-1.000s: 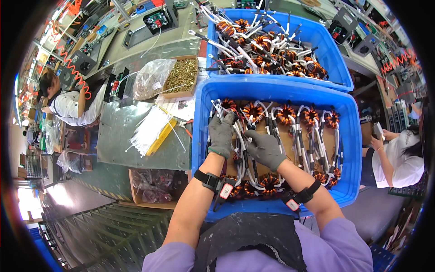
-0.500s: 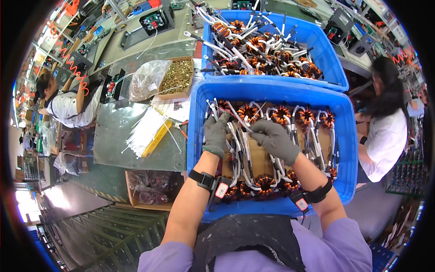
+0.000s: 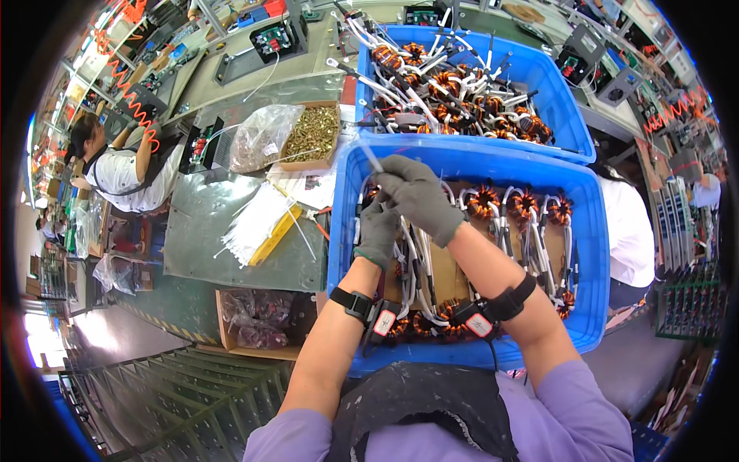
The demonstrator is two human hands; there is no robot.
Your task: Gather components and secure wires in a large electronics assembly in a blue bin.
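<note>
My right hand (image 3: 421, 199), in a grey glove, is closed at the left side of the near blue bin (image 3: 594, 262). A thin white strip (image 3: 372, 158), blurred, sticks up from its fingers; whether it is a cable tie or a lead I cannot tell. Just below and touching it, my gloved left hand (image 3: 376, 235) has its fingers pressed together among white leads; what they grip is hidden. Copper-wound ring coils (image 3: 483, 202) with white and black leads lie in rows on brown cardboard in this bin. The coil by my hands is mostly covered.
Behind stands another blue bin (image 3: 573, 115) heaped with coils. On the left table lie white cable ties (image 3: 252, 231) on a yellow pack, a box of brass-coloured fasteners (image 3: 314, 135) and a plastic bag (image 3: 265, 138). Co-workers sit at left (image 3: 127, 181) and right (image 3: 627, 231).
My right hand has moved left and up, across to my left hand, with the white strip now pointing upward. My left hand has sunk slightly. The co-worker at right has leaned away.
</note>
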